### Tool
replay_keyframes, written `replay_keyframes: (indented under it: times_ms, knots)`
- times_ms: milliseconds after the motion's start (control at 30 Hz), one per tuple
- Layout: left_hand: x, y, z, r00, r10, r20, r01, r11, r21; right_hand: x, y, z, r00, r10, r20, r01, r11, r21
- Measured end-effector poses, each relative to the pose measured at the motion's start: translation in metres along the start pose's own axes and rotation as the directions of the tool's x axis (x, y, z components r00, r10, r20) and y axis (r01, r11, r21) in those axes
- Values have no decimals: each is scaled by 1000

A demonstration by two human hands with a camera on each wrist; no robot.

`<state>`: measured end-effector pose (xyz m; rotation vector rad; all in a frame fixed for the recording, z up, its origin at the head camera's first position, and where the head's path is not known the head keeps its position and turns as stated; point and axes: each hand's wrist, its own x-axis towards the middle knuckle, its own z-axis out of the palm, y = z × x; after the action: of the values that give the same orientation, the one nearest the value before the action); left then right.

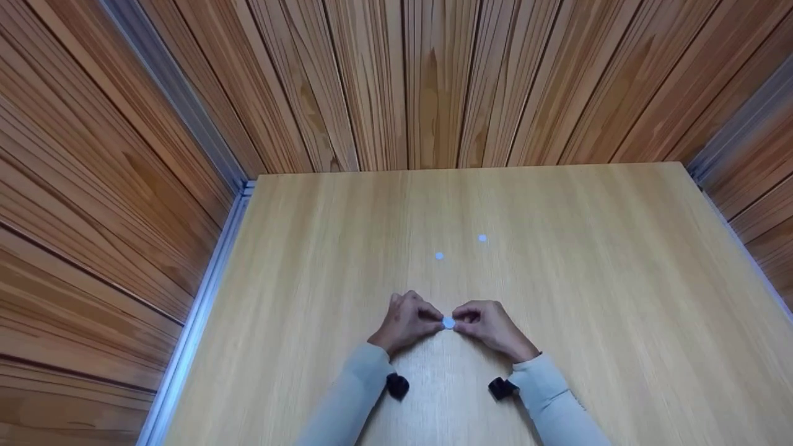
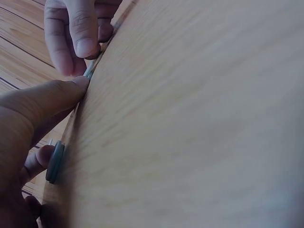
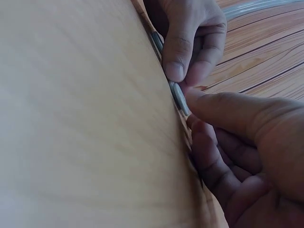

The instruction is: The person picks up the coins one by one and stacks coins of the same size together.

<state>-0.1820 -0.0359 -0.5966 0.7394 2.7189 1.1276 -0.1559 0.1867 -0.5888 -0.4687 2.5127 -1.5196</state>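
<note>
Pale glare on the tabletop [image 1: 449, 387], 2 wrist views dimmer (and blurrier)

wood tabletop [image 1: 297, 260]; brown plank back wall [image 1: 433, 93]; plank side walls [image 1: 80, 186], left and right; grey metal rail [image 1: 196, 310] along tabletop's left edge.

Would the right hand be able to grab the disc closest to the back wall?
Probably yes: only table lies between the right hand and the far disc. But that hand holds the near disc, so should let go first.
</note>
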Motion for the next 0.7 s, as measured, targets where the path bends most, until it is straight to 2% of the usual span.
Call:
replay_keyframes:
  times_ms: [167, 433, 700]
  knots:
    - [1, -1, 0, 999, 36, -11, -36, 999, 15, -1, 0, -1, 1000, -11, -20, 11, 1000, -23]
    - [1, -1, -1, 999, 32, -12, -32, 999, 13, 0, -2, 2, 1000, -29, -12, 28, 999, -32]
    - [1, 1, 0, 1000, -27, 4, 27, 999, -26, 0, -3, 5, 999, -39, -16, 39, 998, -45]
